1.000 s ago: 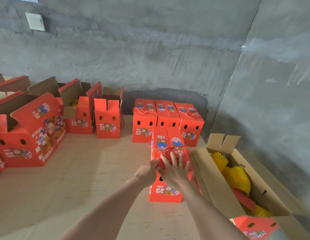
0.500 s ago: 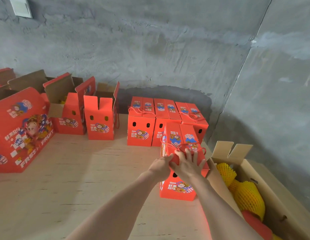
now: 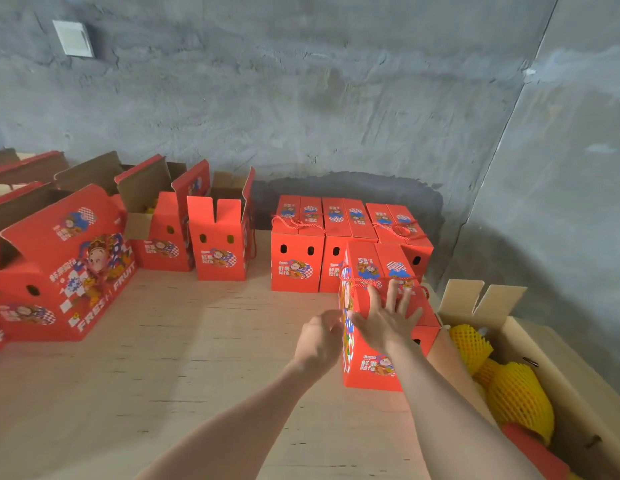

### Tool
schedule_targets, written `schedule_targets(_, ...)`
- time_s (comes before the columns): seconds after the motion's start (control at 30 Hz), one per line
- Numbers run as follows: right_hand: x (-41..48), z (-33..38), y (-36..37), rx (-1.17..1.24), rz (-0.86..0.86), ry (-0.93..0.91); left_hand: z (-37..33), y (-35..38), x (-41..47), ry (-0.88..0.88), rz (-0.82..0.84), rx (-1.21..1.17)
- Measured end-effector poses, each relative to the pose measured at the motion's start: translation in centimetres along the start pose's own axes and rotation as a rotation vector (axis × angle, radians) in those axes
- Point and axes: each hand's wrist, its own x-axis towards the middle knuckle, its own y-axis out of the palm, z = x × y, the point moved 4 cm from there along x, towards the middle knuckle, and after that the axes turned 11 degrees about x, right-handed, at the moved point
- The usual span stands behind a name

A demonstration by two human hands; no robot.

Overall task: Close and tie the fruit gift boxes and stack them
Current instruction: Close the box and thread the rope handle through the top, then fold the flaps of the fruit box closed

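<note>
Since it is made of card and likely has fruit inside, the red gift box (image 3: 367, 372) is probably a bit heavy. Its walls may bend if squeezed hard. It stands on the wooden table (image 3: 163, 368), just in front of a row of closed boxes (image 3: 294, 247).

The right hand (image 3: 384, 322) lies flat on the lid with its fingers spread wide. The left hand (image 3: 320, 339) is curled at the box's top left edge, but what it pinches cannot be told. A red cord (image 3: 362, 280) runs across the lid.

A good place to hold looks like both long sides, low down, or the cord once it is tied.

The brown carton (image 3: 578, 393) with yellow netted fruit (image 3: 520, 396) sits right beside the box, so there is little room on that side. Open boxes (image 3: 217, 251) stand well apart on the left.
</note>
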Motion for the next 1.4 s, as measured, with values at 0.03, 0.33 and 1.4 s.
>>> schedule_targets(0.03,-1.1,0.3,0.0,0.045,-0.075,-0.03,0.1,-0.6,-0.9,0.001,-0.022,-0.001)
schedule_targets(0.33,-2.0,1.3,-1.2,-0.083,0.114,0.06,2.8,-7.3,-7.9,-0.052,-0.093,0.096)
schedule_targets(1.4,-27.5,40.0,11.6,0.056,0.368,-0.687,33.0,-49.6,-22.0,-0.494,-0.414,0.497)
